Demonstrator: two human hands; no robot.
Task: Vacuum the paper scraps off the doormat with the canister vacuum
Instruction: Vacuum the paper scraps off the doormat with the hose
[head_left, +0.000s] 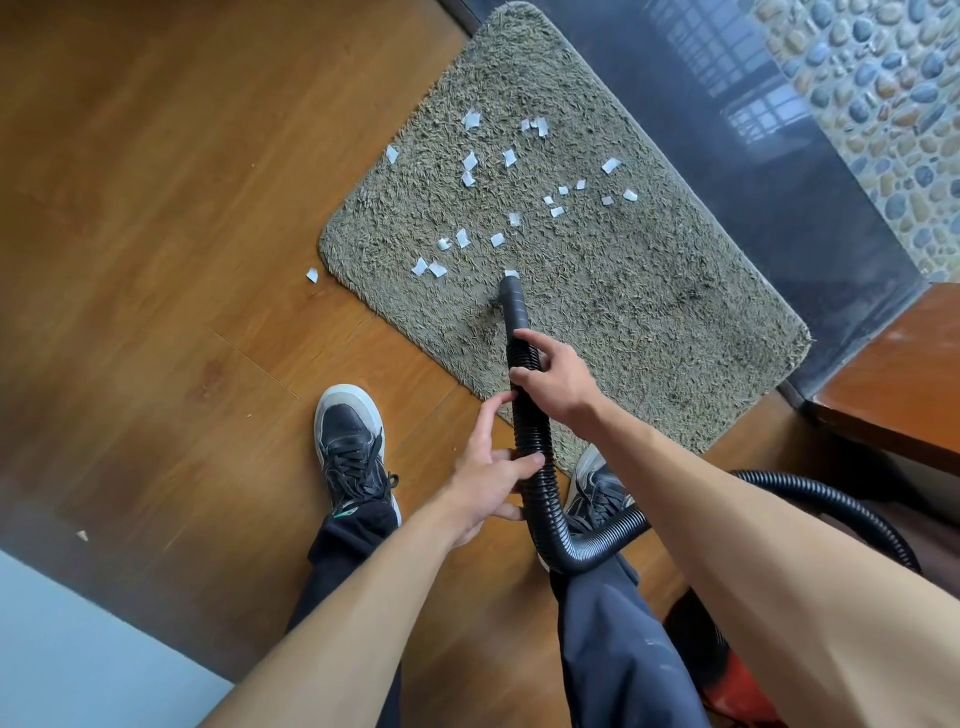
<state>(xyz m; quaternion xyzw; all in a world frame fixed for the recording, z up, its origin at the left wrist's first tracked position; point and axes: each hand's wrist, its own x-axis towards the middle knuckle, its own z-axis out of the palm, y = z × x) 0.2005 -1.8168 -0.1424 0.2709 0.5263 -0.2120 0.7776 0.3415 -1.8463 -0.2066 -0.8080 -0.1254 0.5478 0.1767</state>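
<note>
From the head camera, looking down: a shaggy grey-green mat (649, 312) lies on the brown wood floor (156, 208). Lots of little white paper bits (470, 162) are spread over the far half of the mat. One bit (311, 275) lies on the floor, just beside the mat's corner.

A black bumpy hose (532, 431) runs from the hands out onto the mat. Its smooth tip (511, 293) is down on the mat, and one paper bit (511, 273) sits right at the tip's mouth.

The right hand (558, 382) holds the hose higher up, nearer the tip – its fingers (537, 340) are curled tight round it. The left hand (488, 480) holds the hose lower down, with the thumb over the top and the other fingers under it. One finger points straight along the hose.

Behind the hands the hose bends in a loop and goes off to the right. A red part of the vacuum (732, 675) shows by the right leg.

Two black shoes stand near the mat – the left shoe (350, 447) on the floor, the right shoe (597, 488) half hidden by the hose.
</note>
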